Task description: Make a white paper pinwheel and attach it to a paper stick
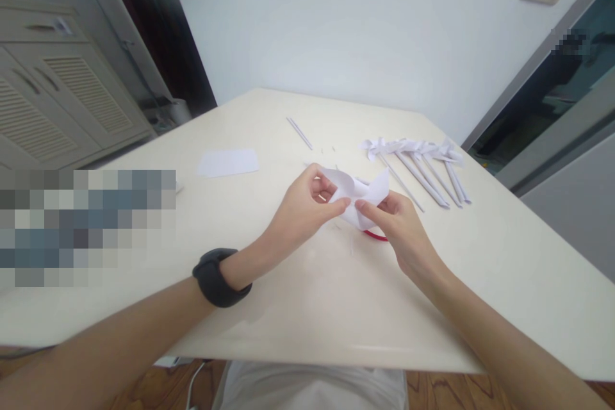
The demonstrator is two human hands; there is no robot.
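Both hands hold a white paper pinwheel (pixel 358 189) above the middle of the table. My left hand (pixel 312 200) pinches it from the left, thumb pressed near the centre, with a dark watch on that wrist. From the right, my right hand (pixel 391 216) grips it, its thumb tip almost meeting the left one. Paper blades curve up between the hands. Part of a red curved object (pixel 375 236) shows on the table just below the paper; the rest of it is hidden.
Several finished paper pinwheels (pixel 413 148) on rolled sticks lie in a row at the right. Stacked white paper (pixel 228 162) lies at the left, and thin paper sticks (pixel 299 132) lie at the back of the cream table (pixel 288 307). Small scraps are scattered near the middle.
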